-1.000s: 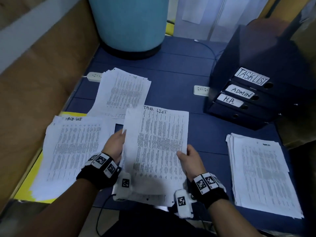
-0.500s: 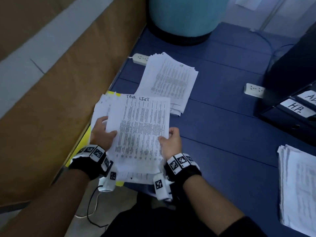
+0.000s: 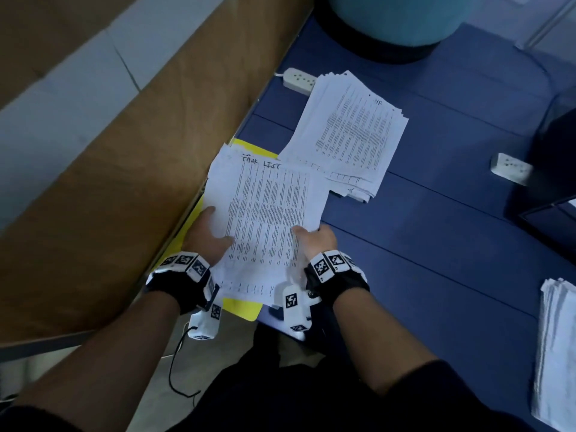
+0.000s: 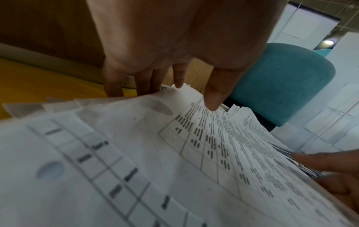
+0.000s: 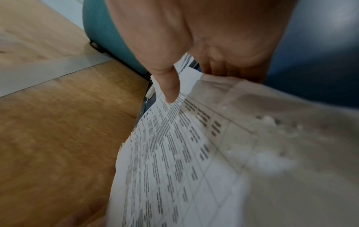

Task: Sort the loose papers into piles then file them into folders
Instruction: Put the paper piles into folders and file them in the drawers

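In the head view, a stack of printed papers headed "TASK LIST" (image 3: 268, 213) lies over a yellow folder (image 3: 241, 305) at the blue table's left edge. My left hand (image 3: 207, 235) grips its left side, thumb on top. My right hand (image 3: 316, 240) grips its lower right corner the same way. The left wrist view shows the thumb (image 4: 213, 95) pressed on the fanned sheets (image 4: 174, 161), with the fingers behind their edge. In the right wrist view the thumb (image 5: 169, 86) sits on the sheets (image 5: 184, 153). A second pile marked "HR" (image 3: 352, 129) lies just beyond.
A third paper pile (image 3: 554, 353) sits at the table's right edge. Black binders (image 3: 558, 194) stand at the far right. Two white power strips (image 3: 297, 79) (image 3: 511, 165) lie on the table. A teal seat (image 3: 399, 14) stands behind, and a wooden panel (image 3: 124, 182) borders the left.
Both hands carried the Task List papers from the middle of the table to the left, over the pile on the yellow folder. The view turned left with them.
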A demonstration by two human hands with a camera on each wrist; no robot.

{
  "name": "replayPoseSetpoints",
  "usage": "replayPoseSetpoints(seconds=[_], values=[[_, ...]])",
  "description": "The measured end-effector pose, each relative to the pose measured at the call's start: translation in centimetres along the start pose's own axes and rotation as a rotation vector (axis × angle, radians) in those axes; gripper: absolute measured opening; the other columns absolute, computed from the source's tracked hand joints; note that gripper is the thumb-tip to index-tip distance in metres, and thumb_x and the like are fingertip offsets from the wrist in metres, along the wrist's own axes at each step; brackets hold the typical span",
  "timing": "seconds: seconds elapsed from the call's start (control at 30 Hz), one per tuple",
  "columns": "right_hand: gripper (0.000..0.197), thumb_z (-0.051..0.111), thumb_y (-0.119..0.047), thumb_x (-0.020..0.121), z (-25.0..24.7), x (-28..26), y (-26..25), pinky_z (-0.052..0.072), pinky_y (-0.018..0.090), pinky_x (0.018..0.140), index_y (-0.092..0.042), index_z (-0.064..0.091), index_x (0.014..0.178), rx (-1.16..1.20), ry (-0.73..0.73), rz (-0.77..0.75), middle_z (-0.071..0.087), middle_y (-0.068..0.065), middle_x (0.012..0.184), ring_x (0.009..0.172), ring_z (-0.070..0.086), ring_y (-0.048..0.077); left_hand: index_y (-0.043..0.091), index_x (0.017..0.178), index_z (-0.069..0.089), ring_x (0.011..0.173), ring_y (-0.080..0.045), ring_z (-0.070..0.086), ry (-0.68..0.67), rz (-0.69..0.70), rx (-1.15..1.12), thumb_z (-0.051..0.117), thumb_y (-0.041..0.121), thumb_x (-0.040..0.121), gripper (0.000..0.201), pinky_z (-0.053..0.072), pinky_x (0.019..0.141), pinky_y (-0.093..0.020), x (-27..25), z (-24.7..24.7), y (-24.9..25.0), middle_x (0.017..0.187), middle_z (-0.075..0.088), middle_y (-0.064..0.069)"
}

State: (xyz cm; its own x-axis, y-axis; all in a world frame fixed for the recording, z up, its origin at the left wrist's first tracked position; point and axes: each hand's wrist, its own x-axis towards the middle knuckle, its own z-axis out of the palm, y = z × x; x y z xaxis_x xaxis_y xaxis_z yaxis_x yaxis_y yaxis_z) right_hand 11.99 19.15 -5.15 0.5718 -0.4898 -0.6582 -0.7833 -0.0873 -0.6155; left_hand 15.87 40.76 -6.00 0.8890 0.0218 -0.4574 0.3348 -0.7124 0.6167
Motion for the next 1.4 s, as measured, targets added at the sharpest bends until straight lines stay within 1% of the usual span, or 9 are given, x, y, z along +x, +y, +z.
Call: replayPoseSetpoints(seconds=[0.2, 0.43, 0.67, 0.8, 0.93, 1.07, 1.2, 1.33, 1.4], values=[[0.032, 0.067, -0.033, 0.089, 0.2, 0.2, -1.7, 0.043, 0.028, 0.069, -0.007, 0.052, 0.101, -0.116, -0.05, 0.005, 0.057, 0.004, 0.089, 0.087, 0.058, 0.025, 0.02, 0.15, 0.024, 0.139, -0.025, 0.033, -0.015, -0.063, -0.087, 0.069, 0.018, 0.084, 0.08, 0.032, 0.112, -0.041, -0.1, -1.2, 0.3, 0.155, 0.028, -0.004], [0.05, 0.065, -0.034, 0.092, -0.4, 0.1, -1.7, 0.042, 0.028, 0.075, -0.001, 0.053, 0.127, -0.156, -0.031, 0.009, 0.061, 0.011, 0.125, 0.111, 0.06, 0.029, 0.017, 0.142, 0.032, 0.122, -0.034, 0.049, -0.019, -0.148, -0.262, 0.066, 0.012, 0.087, 0.065, 0.045, 0.096, -0.044, 0.1, -1.4, 1.1, 0.142, 0.044, -0.013], [0.029, 0.067, -0.018, 0.09, -1.8, 0.2, -0.3, 0.053, 0.033, 0.086, -0.002, 0.062, 0.114, -0.046, -0.226, 0.007, 0.068, 0.009, 0.113, 0.097, 0.065, 0.026, 0.009, 0.143, 0.028, 0.117, -0.035, 0.053, -0.087, -0.225, -0.272, 0.07, 0.005, 0.083, 0.073, 0.044, 0.1, -0.046, -0.9, -0.3, 0.3, 0.136, 0.05, -0.015], [0.031, 0.065, 0.0, 0.087, -2.6, -1.8, -0.2, 0.054, 0.03, 0.08, -0.007, 0.062, 0.117, 0.045, -0.332, -0.112, 0.068, 0.009, 0.113, 0.101, 0.066, 0.026, 0.005, 0.132, 0.041, 0.113, -0.035, 0.055, -0.089, -0.264, -0.235, 0.072, 0.005, 0.08, 0.061, 0.046, 0.097, -0.046, -1.6, -0.2, -0.7, 0.128, 0.055, -0.016], [0.035, 0.064, -0.002, 0.087, -3.7, -4.6, -0.8, 0.047, 0.043, 0.101, -0.016, 0.062, 0.12, 0.006, -0.362, -0.334, 0.069, 0.0, 0.117, 0.11, 0.063, 0.022, 0.011, 0.133, 0.042, 0.11, -0.039, 0.056, -0.113, -0.269, -0.334, 0.076, 0.016, 0.068, 0.074, 0.047, 0.096, -0.054, -2.6, -0.4, -1.1, 0.127, 0.057, -0.015], [0.038, 0.069, -0.015, 0.081, -8.6, -7.2, -1.3, 0.047, 0.047, 0.101, -0.034, 0.064, 0.114, 0.097, -0.331, -0.452, 0.07, -0.005, 0.116, 0.11, 0.065, 0.018, 0.018, 0.142, 0.034, 0.109, -0.035, 0.054, -0.225, -0.158, -0.533, 0.067, 0.008, 0.087, 0.065, 0.044, 0.09, -0.051, -4.0, -1.0, 1.8, 0.128, 0.054, -0.01], [0.04, 0.066, -0.003, 0.081, -15.8, -8.7, -0.1, 0.047, 0.055, 0.099, -0.021, 0.064, 0.116, 0.292, -0.286, -0.456, 0.071, 0.007, 0.114, 0.108, 0.067, 0.03, 0.021, 0.136, 0.038, 0.109, -0.019, 0.058, -0.298, 0.13, -0.653, 0.058, -0.005, 0.088, 0.058, 0.047, 0.088, -0.042, -5.9, -0.8, 7.8, 0.121, 0.058, -0.001], [0.037, 0.058, 0.009, 0.086, -22.4, -10.0, 2.4, 0.056, 0.03, 0.075, -0.014, 0.06, 0.115, 0.434, -0.176, -0.44, 0.074, 0.004, 0.103, 0.094, 0.071, 0.02, 0.023, 0.129, 0.044, 0.116, -0.024, 0.058, -0.357, 0.343, -0.693, 0.053, -0.012, 0.089, 0.054, 0.046, 0.096, -0.044, -8.0, 2.2, 14.7, 0.125, 0.06, -0.003], [0.03, 0.064, 0.004, 0.086, -25.2, -9.5, 4.2, 0.057, 0.031, 0.076, -0.015, 0.062, 0.109, 0.381, -0.035, -0.426, 0.075, 0.003, 0.101, 0.094, 0.071, 0.022, 0.025, 0.123, 0.048, 0.112, -0.018, 0.059, -0.333, 0.435, -0.667, 0.055, -0.012, 0.087, 0.052, 0.047, 0.096, -0.043, -9.2, 4.6, 17.6, 0.12, 0.062, 0.002]])
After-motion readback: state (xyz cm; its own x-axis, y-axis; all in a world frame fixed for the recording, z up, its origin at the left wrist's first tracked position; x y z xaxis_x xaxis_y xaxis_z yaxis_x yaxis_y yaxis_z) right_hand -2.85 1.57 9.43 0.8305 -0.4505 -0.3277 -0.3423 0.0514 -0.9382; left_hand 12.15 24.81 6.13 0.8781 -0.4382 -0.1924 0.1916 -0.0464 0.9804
